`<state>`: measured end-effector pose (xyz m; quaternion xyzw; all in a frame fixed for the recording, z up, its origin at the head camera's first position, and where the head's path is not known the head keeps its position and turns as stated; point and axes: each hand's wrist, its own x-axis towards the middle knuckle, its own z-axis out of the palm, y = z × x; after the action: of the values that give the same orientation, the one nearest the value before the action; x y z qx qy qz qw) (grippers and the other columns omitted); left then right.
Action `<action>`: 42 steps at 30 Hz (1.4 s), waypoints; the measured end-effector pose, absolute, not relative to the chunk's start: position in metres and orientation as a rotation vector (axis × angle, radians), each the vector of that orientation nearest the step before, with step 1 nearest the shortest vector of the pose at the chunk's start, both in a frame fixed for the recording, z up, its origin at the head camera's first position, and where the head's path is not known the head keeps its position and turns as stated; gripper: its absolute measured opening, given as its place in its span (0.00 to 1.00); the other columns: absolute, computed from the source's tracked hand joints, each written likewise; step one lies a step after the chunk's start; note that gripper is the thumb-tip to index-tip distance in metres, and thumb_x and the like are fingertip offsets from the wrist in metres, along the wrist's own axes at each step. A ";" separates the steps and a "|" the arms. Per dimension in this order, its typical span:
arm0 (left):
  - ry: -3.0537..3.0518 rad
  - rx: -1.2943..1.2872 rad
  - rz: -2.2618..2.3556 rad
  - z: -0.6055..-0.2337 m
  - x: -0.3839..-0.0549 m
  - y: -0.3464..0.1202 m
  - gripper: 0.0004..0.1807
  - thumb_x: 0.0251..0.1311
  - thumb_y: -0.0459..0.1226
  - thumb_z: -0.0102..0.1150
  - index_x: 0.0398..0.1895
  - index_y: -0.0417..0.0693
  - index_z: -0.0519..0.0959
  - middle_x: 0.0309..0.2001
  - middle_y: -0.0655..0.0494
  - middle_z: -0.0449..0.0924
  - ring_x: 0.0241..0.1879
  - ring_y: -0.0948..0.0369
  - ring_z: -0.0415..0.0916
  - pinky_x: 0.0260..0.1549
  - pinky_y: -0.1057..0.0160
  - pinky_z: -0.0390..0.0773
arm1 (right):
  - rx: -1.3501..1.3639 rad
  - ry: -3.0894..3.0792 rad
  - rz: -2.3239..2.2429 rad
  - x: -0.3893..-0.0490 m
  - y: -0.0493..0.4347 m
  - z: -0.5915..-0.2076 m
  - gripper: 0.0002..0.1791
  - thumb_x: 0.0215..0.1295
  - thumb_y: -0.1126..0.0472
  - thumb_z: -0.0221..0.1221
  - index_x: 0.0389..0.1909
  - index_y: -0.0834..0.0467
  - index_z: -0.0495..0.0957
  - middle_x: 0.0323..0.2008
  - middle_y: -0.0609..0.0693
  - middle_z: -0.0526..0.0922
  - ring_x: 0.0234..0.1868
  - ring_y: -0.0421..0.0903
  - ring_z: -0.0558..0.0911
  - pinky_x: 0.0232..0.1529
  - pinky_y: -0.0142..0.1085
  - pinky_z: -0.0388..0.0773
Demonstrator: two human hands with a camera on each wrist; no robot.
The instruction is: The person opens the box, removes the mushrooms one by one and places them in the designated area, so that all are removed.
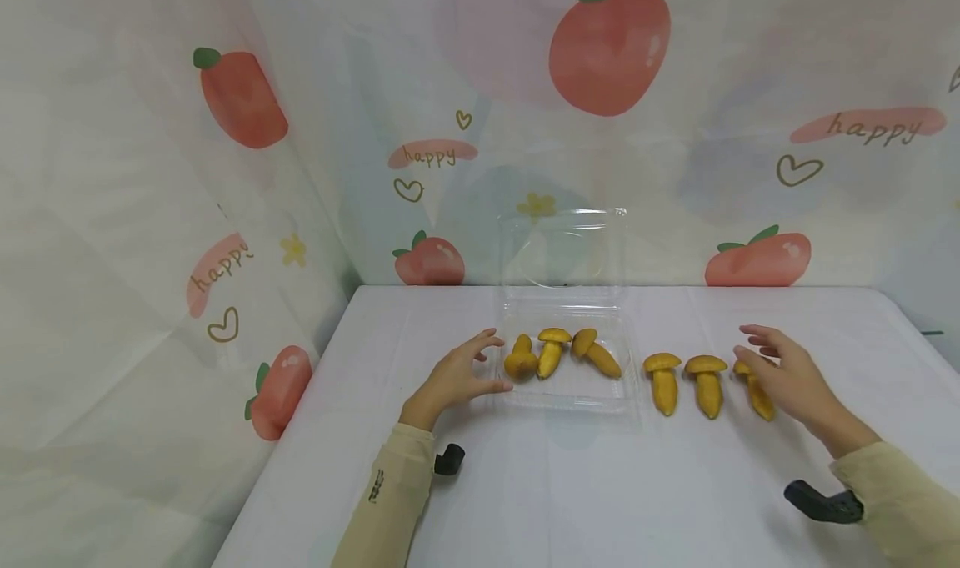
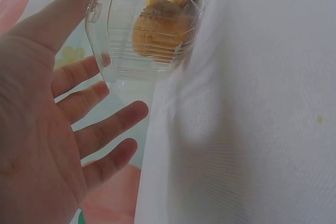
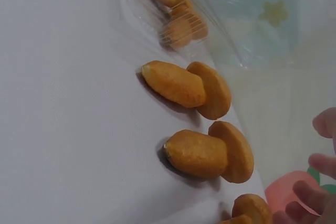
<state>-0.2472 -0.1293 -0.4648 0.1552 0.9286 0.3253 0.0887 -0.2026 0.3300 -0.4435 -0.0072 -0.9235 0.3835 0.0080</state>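
A clear hinged plastic box (image 1: 570, 403) lies on the table with its lid (image 1: 562, 251) raised at the back. Inside are three yellow-brown mushrooms, one cap-down at the left (image 1: 522, 361). My left hand (image 1: 450, 380) is at the box's left side, thumb and fingers spread about its edge; in the left wrist view the fingers are loose beside the rim (image 2: 96, 19). Right of the box, three more mushrooms lie in a row: a left one (image 1: 663, 383), a middle one (image 1: 706, 384) and a right one (image 1: 761, 399). Over the right one hovers my right hand (image 1: 795, 384), fingers loosely spread, partly hiding it.
A white cloth covers the table (image 1: 600, 485). Directly behind it hangs a printed curtain (image 1: 360, 92) with fruit, hearts and lettering, which also runs along the left side. Black wrist mounts stick out near both sleeves, the right one (image 1: 825, 503) low over the cloth.
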 end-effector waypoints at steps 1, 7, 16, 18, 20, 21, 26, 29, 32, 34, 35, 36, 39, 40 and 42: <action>2.763 0.460 0.967 -0.465 -0.247 -0.129 0.41 0.53 0.54 0.75 0.71 0.59 0.70 0.80 0.63 0.57 0.64 0.53 0.75 0.63 0.43 0.75 | -0.009 -2.879 1.208 -0.203 0.328 -0.443 0.36 0.81 0.48 0.43 0.74 0.73 0.52 0.67 0.81 0.58 0.64 0.79 0.59 0.58 0.74 0.65; 2.757 0.433 0.969 -0.465 -0.247 -0.128 0.42 0.53 0.54 0.75 0.71 0.61 0.70 0.80 0.65 0.56 0.65 0.54 0.74 0.63 0.43 0.75 | 0.066 -2.850 1.234 -0.204 0.318 -0.441 0.35 0.81 0.49 0.44 0.73 0.73 0.55 0.67 0.80 0.60 0.64 0.78 0.61 0.59 0.73 0.65; 2.760 0.421 0.950 -0.463 -0.246 -0.128 0.42 0.52 0.55 0.75 0.71 0.61 0.70 0.80 0.65 0.56 0.65 0.54 0.74 0.64 0.43 0.75 | 0.144 -2.845 1.256 -0.204 0.300 -0.436 0.33 0.81 0.49 0.45 0.73 0.70 0.57 0.67 0.76 0.64 0.64 0.74 0.64 0.58 0.69 0.68; 2.759 0.431 0.951 -0.463 -0.246 -0.129 0.42 0.53 0.55 0.75 0.71 0.60 0.70 0.80 0.64 0.56 0.65 0.54 0.75 0.63 0.44 0.76 | 0.166 -2.840 1.275 -0.203 0.297 -0.434 0.33 0.81 0.49 0.46 0.73 0.70 0.58 0.67 0.77 0.65 0.64 0.74 0.65 0.57 0.69 0.68; 2.757 0.439 0.957 -0.463 -0.247 -0.129 0.42 0.53 0.56 0.75 0.71 0.60 0.70 0.80 0.64 0.56 0.64 0.54 0.75 0.63 0.44 0.76 | 0.188 -2.827 1.304 -0.203 0.293 -0.433 0.33 0.81 0.50 0.46 0.73 0.70 0.58 0.67 0.77 0.64 0.64 0.74 0.65 0.57 0.70 0.68; 2.757 0.441 0.956 -0.463 -0.247 -0.129 0.42 0.52 0.55 0.75 0.71 0.60 0.70 0.80 0.64 0.56 0.64 0.54 0.75 0.63 0.44 0.76 | 0.200 -2.819 1.315 -0.202 0.291 -0.432 0.32 0.81 0.51 0.46 0.73 0.70 0.58 0.67 0.77 0.64 0.64 0.74 0.65 0.57 0.71 0.68; 2.763 0.459 0.954 -0.465 -0.248 -0.129 0.42 0.52 0.56 0.75 0.71 0.60 0.70 0.80 0.64 0.57 0.64 0.54 0.75 0.63 0.44 0.76 | 0.221 -2.822 1.354 -0.199 0.281 -0.425 0.32 0.81 0.50 0.45 0.74 0.68 0.57 0.68 0.76 0.64 0.65 0.74 0.64 0.60 0.71 0.68; 2.763 0.474 0.957 -0.466 -0.248 -0.129 0.42 0.53 0.55 0.74 0.71 0.60 0.70 0.80 0.63 0.57 0.64 0.54 0.76 0.63 0.44 0.76 | 0.220 -2.843 1.352 -0.199 0.274 -0.422 0.33 0.81 0.49 0.45 0.75 0.67 0.56 0.69 0.74 0.64 0.67 0.73 0.64 0.62 0.67 0.71; 2.761 0.484 0.964 -0.466 -0.248 -0.129 0.42 0.53 0.55 0.74 0.71 0.59 0.71 0.80 0.62 0.57 0.64 0.53 0.76 0.62 0.44 0.76 | 0.229 -2.848 1.380 -0.200 0.267 -0.418 0.33 0.81 0.49 0.45 0.76 0.67 0.55 0.69 0.74 0.64 0.68 0.74 0.64 0.63 0.66 0.71; 2.760 0.480 0.968 -0.466 -0.248 -0.129 0.42 0.53 0.55 0.74 0.71 0.59 0.71 0.80 0.62 0.57 0.64 0.53 0.76 0.62 0.44 0.76 | 0.235 -2.855 1.385 -0.201 0.262 -0.417 0.33 0.81 0.49 0.45 0.76 0.66 0.55 0.70 0.73 0.64 0.68 0.74 0.64 0.64 0.65 0.71; 2.761 0.473 0.965 -0.466 -0.248 -0.129 0.42 0.53 0.55 0.75 0.71 0.59 0.71 0.80 0.63 0.57 0.64 0.54 0.76 0.62 0.44 0.76 | 0.240 -2.854 1.403 -0.201 0.259 -0.416 0.34 0.81 0.48 0.45 0.76 0.66 0.55 0.70 0.74 0.64 0.68 0.74 0.64 0.64 0.66 0.71; 2.761 0.467 0.963 -0.466 -0.248 -0.128 0.42 0.53 0.55 0.75 0.71 0.59 0.70 0.80 0.63 0.57 0.64 0.54 0.76 0.62 0.44 0.77 | 0.251 -2.849 1.428 -0.202 0.257 -0.416 0.33 0.81 0.49 0.45 0.76 0.66 0.54 0.70 0.74 0.63 0.69 0.74 0.64 0.64 0.67 0.70; 2.763 0.443 0.957 -0.466 -0.248 -0.128 0.42 0.52 0.55 0.75 0.71 0.61 0.70 0.80 0.65 0.56 0.64 0.54 0.75 0.63 0.44 0.76 | 0.268 -2.846 1.459 -0.203 0.249 -0.414 0.33 0.81 0.49 0.45 0.77 0.64 0.54 0.71 0.73 0.63 0.68 0.72 0.66 0.62 0.67 0.71; 2.763 0.436 0.957 -0.465 -0.247 -0.128 0.42 0.52 0.55 0.75 0.71 0.61 0.70 0.80 0.65 0.56 0.64 0.54 0.75 0.63 0.44 0.76 | 0.275 -2.841 1.478 -0.203 0.246 -0.414 0.33 0.81 0.50 0.45 0.77 0.64 0.54 0.71 0.73 0.63 0.68 0.72 0.66 0.62 0.67 0.72; 2.762 0.431 0.954 -0.465 -0.247 -0.128 0.42 0.53 0.55 0.75 0.71 0.61 0.70 0.80 0.66 0.56 0.65 0.54 0.74 0.63 0.43 0.76 | 0.286 -2.835 1.499 -0.203 0.241 -0.414 0.33 0.81 0.50 0.46 0.77 0.64 0.54 0.71 0.72 0.63 0.69 0.72 0.66 0.63 0.68 0.71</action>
<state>-0.2473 -0.1277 -0.4654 0.1454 0.9310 0.3215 0.0936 -0.2030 0.2410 -0.4142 0.0889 -0.8799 0.4652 -0.0389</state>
